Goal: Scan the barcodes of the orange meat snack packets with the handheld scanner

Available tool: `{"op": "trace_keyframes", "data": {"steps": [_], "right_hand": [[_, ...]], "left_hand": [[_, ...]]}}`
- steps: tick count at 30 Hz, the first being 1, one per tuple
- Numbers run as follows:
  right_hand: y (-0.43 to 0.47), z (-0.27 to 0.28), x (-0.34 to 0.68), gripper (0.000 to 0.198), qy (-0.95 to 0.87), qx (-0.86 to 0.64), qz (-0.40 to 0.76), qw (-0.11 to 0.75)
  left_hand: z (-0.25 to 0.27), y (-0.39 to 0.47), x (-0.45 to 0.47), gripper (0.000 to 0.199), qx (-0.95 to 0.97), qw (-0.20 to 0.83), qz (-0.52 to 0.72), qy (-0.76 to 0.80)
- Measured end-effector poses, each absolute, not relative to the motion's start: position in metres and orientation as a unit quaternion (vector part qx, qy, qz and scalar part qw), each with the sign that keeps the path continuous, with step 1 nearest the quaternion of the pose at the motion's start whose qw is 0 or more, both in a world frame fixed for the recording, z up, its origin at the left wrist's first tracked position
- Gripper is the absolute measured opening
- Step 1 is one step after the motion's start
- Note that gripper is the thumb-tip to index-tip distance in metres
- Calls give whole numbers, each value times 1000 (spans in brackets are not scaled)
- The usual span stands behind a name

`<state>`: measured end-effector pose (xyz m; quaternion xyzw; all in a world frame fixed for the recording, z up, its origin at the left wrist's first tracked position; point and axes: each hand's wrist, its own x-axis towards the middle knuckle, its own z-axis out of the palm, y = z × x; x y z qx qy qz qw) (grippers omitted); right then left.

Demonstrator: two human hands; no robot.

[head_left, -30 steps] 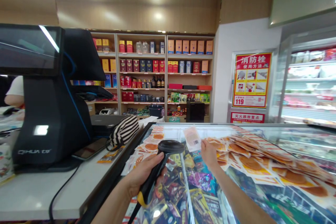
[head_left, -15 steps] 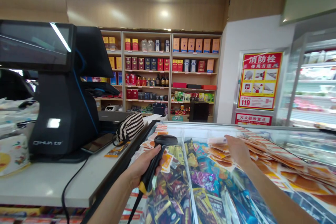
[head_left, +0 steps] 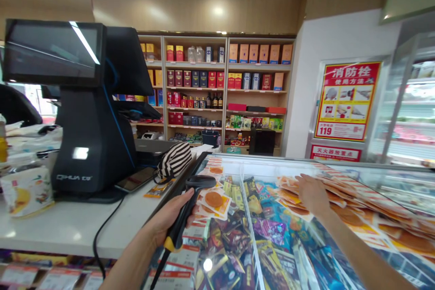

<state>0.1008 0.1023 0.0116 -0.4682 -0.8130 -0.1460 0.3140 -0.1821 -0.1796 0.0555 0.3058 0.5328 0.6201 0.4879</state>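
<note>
In my left hand point(head_left: 175, 215) is a black barcode scanner point(head_left: 185, 210) with a yellow band near its cable end, the fingers wrapped round its handle. The scanner head is just above a few flat snack packets point(head_left: 214, 201) showing round brown discs, on the freezer's glass top. My right hand point(head_left: 314, 195) reaches to the near end of a larger pile of similar packets point(head_left: 353, 215), its fingers bent and pressed together at the upper packets; the fingertips are partly hidden. Under the glass, wrapped ice creams point(head_left: 234, 240) lie in the freezer point(head_left: 278, 165).
Left of the freezer, a white counter point(head_left: 78, 231) bears a black cash register point(head_left: 98, 145), a phone point(head_left: 136, 179), a striped pouch point(head_left: 175, 161) and a printed bag point(head_left: 27, 190). Boxed goods fill shelves point(head_left: 193, 88) behind. A red sign point(head_left: 348, 102) hangs on the wall.
The scanner has shifted left and down a little, uncovering more of the packets beside it. My right hand stays at the pile of packets. The view has turned slightly left.
</note>
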Motion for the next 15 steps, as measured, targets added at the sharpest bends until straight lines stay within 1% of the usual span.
{"op": "trace_keyframes", "data": {"steps": [4,7,10,12,15], "right_hand": [[70,6,39,34,-848,-418,-129,299],[39,-4,-6,34,-885,-360,-37,292],[8,-14,-40,35,-913,-299,40,276],[-9,-20,-56,39,-924,-269,73,261],[-24,-25,-72,45,-930,-256,91,248]], "left_hand": [[52,-192,-193,32,278,472,624,557],[49,-200,-200,34,264,476,618,567],[46,-206,-205,31,270,473,631,552],[44,-208,-206,29,272,462,642,548],[42,-209,-206,30,270,458,643,551]]}}
